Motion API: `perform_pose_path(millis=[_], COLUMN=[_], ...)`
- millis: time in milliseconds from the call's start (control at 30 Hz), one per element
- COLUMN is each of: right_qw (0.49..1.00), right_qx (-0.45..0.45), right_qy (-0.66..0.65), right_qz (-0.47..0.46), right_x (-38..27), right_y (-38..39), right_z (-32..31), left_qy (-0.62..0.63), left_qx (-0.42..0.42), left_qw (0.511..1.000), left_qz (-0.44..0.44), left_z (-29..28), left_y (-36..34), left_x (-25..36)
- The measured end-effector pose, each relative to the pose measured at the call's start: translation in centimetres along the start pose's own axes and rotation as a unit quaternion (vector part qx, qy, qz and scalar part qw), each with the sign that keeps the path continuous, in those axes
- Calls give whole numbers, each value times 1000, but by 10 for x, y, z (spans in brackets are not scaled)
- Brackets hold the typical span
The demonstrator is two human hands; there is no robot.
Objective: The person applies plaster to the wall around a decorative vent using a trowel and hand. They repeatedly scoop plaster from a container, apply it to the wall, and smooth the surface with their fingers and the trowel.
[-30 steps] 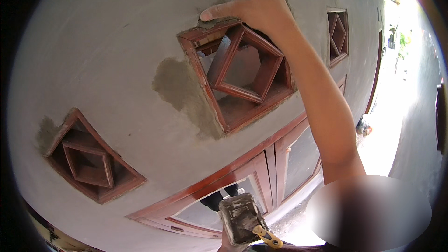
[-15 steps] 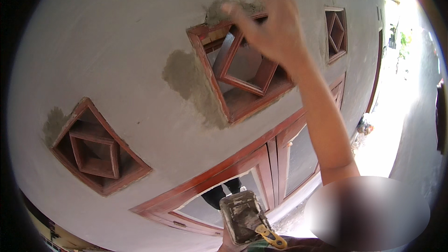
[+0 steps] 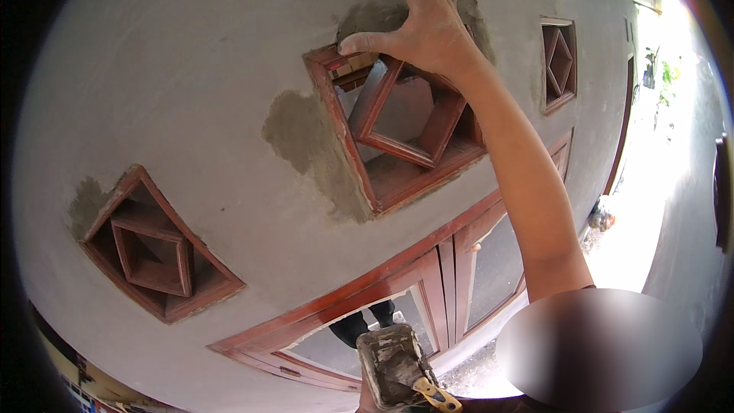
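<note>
Looking down past our own arms, we find a shallow tray [image 3: 367,352] nearest us, at the lower middle, its inside smeared with grey mortar. Our left hand [image 3: 366,400] grasps it at its left side; most of those fingers are hidden beneath. A tool with a yellow handle [image 3: 437,395] lies across the tray's lower right corner.

From the lower right, our bare right forearm [image 3: 527,176] stretches up to the wall. The right hand [image 3: 428,23] is unclenched, thumb spread well away from the other fingers, which point upward to the picture's top edge. The thumb tip is at the upper left corner of a reddish-brown window frame [image 3: 420,173], which sits in the wall just below the hand and encloses a tilted square. Dark, damp-looking mortar [image 3: 371,19] borders the frame's top, and a similar patch [image 3: 302,134] spreads along its left side.

Around it we see a curved-looking grey wall [image 3: 191,92]. Lower left is a second window [image 3: 157,277] of the same design; below the middle are reddish-brown doors [image 3: 436,306] with glass panes, dark legs [image 3: 350,329] showing in one.

Farther right are a smaller window [image 3: 562,69], then a glaring bright passage [image 3: 627,260] and green plants [image 3: 669,76].
</note>
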State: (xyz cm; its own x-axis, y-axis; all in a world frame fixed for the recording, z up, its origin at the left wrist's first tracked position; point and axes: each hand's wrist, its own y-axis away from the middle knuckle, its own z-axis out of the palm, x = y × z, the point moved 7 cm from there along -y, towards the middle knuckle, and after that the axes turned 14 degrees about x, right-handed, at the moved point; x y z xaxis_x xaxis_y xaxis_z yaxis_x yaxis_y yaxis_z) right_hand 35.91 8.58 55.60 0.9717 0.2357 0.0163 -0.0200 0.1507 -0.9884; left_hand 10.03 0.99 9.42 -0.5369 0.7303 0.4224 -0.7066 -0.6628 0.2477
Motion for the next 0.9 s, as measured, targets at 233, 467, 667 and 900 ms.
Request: perform_pose_path(millis=[233, 467, 667, 900], right_qw=[977, 978, 977, 974], right_qx=[-90, 10, 143, 166], right_qy=[85, -4, -5, 26], right_qz=[172, 207, 156, 154], right_x=[9, 41, 32, 7], right_y=[7, 19, 31, 55], right_z=[7, 15, 0, 11], left_qy=[-9, 9, 75, -1], left_qx=[-76, -43, -34, 6], left_qw=[997, 999, 996, 1000], left_qz=[24, 6, -24, 8], left_z=[33, 16, -12, -12], left_y=[0, 10, 29, 26], left_x=[1, -1, 3, 7])
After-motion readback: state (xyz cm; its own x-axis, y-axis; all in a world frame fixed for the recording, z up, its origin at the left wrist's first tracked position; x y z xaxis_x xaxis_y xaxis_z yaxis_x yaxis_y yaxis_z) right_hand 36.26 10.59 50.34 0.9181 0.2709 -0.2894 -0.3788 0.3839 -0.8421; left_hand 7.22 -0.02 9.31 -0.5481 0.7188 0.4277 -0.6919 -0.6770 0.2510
